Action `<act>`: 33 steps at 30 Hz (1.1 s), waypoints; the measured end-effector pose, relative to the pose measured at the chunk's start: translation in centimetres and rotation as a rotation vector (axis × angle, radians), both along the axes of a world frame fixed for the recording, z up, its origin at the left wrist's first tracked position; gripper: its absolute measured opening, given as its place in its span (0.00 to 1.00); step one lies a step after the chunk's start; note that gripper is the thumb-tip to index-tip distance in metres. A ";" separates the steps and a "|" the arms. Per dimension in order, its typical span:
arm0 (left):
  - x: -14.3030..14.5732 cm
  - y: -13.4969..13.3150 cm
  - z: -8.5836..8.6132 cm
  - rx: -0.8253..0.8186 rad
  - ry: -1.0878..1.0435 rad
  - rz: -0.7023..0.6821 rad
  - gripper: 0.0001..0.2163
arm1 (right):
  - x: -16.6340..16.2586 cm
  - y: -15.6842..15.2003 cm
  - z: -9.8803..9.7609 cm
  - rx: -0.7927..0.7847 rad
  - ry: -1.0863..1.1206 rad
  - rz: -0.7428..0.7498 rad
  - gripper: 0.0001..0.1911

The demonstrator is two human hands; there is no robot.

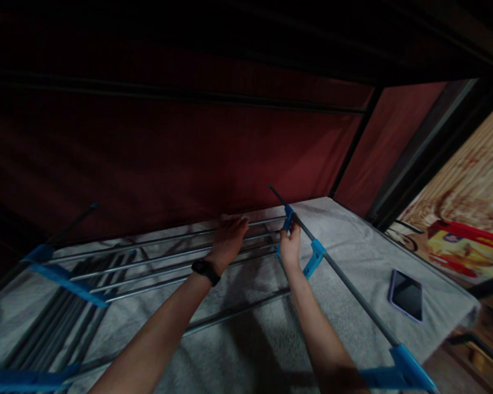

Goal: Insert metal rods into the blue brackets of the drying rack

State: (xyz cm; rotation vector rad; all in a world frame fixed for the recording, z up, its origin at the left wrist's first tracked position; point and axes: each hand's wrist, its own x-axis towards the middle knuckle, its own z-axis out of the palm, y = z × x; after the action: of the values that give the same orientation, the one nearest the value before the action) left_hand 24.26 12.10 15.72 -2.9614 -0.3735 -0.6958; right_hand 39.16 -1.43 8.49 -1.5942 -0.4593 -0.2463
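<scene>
A partly assembled rack of grey metal tubes and blue plastic brackets lies on a grey cloth-covered surface (345, 235). My left hand (229, 236), with a black band on its wrist, curls palm down over the farthest crosswise metal tube (172, 237). To its right, my right hand (291, 246) grips the blue plastic bracket (288, 218) where the crosswise tubes meet a long side tube (353, 290). Its fingertips are partly hidden behind the bracket. Another blue bracket (66, 282) holds the tubes' left ends.
A bundle of loose grey tubes (45, 328) lies at the left. A phone (406, 295) rests near the right edge of the cloth. Dark frame bars and a red panel (230, 158) stand close behind the rack. A red and yellow box (468, 251) is beyond the right edge.
</scene>
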 end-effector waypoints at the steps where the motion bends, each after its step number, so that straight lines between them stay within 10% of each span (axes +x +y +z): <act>1: 0.0 0.0 0.1 -0.007 -0.003 0.004 0.18 | 0.4 0.3 0.2 0.005 -0.021 0.005 0.34; 33: 0.4 1.1 -0.1 -0.024 0.013 -0.074 0.16 | 0.5 0.2 0.0 -0.016 -0.056 0.013 0.31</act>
State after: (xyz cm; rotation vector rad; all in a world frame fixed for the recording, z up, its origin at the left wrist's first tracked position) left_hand 24.63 13.17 15.62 -3.0149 -0.2739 -0.6834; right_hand 39.61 -1.26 8.51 -1.6030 -0.5161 -0.2788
